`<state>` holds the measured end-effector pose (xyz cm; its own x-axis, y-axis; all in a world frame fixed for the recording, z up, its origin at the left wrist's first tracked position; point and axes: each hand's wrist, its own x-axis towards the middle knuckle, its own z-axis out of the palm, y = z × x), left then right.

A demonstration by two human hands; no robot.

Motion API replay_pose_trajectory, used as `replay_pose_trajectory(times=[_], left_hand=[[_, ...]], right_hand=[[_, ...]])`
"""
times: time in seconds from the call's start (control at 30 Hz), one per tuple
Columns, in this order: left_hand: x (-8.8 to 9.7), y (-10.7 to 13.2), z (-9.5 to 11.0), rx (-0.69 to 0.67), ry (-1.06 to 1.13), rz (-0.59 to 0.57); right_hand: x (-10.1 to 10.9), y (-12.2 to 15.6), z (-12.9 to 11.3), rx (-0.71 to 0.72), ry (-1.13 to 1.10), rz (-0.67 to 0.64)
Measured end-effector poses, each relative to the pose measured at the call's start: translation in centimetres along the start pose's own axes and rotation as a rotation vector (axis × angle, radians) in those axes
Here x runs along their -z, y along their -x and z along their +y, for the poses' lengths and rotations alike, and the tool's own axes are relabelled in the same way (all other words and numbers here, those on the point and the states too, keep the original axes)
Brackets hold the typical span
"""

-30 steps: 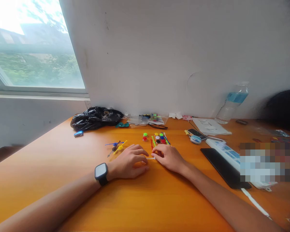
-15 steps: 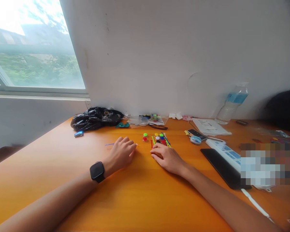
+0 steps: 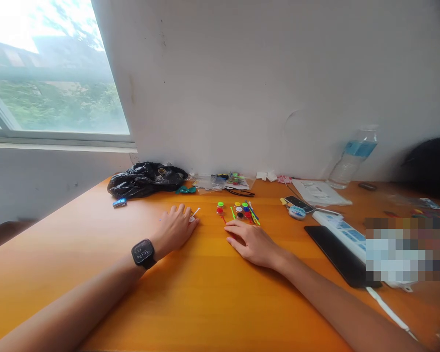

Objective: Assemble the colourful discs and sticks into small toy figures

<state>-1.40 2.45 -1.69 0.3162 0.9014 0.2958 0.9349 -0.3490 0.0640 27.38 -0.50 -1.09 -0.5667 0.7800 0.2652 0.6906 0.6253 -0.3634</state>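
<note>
Since the earlier frame, the left hand point(image 3: 178, 227) has slid towards 10 o'clock and the red stick point(image 3: 223, 220) has swung aslant; take 12 o'clock as the wall. Palm down, the left hand spreads loosely open, the white stick point(image 3: 195, 213) poking out at its 1 o'clock; I cannot tell whether anything is gripped underneath. At its 9 o'clock a blue stick's tip point(image 3: 160, 220) shows. The right hand point(image 3: 254, 242) is open too, thumb apart, index finger at the red stick — apparently drawing it rather than pinching.

Coloured discs point(image 3: 240, 215) sit close at its 11 o'clock, the green stick point(image 3: 232, 213) beside them, probably grouped for easy reach. Bare counter point(image 3: 212, 303) runs between the hands and broadly towards 6 o'clock. Rightward room is tighter — the black slab point(image 3: 337, 252) and power strip point(image 3: 346, 232) lie at 3 o'clock.
</note>
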Motion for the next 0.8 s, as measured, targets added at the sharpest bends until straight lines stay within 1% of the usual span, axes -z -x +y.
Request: replay_pose_trajectory(times=[0.13,0.23,0.33,0.53,0.7,0.8], left_hand=[[0.16,-0.49,-0.3,-0.106,0.057,-0.023],[0.19,-0.7,-0.19,-0.159,0.056,-0.043],[0.19,-0.75,-0.12,-0.199,0.041,-0.038],[0.3,-0.71,-0.43,-0.179,0.031,-0.024],[0.17,-0.69,-0.43,-0.164,0.075,-0.055],[0.25,-0.61,-0.27,-0.144,0.079,-0.059]], right_hand=[[0.04,-0.04,-0.03,-0.021,-0.001,0.014],[0.04,-0.08,-0.05,-0.043,0.004,0.022],[0.01,-0.08,-0.06,-0.043,0.0,0.029],[-0.06,-0.13,0.13,-0.065,0.035,0.046],[-0.07,-0.48,0.32,-0.026,0.011,0.061],[-0.08,-0.61,0.25,0.007,-0.004,0.097]])
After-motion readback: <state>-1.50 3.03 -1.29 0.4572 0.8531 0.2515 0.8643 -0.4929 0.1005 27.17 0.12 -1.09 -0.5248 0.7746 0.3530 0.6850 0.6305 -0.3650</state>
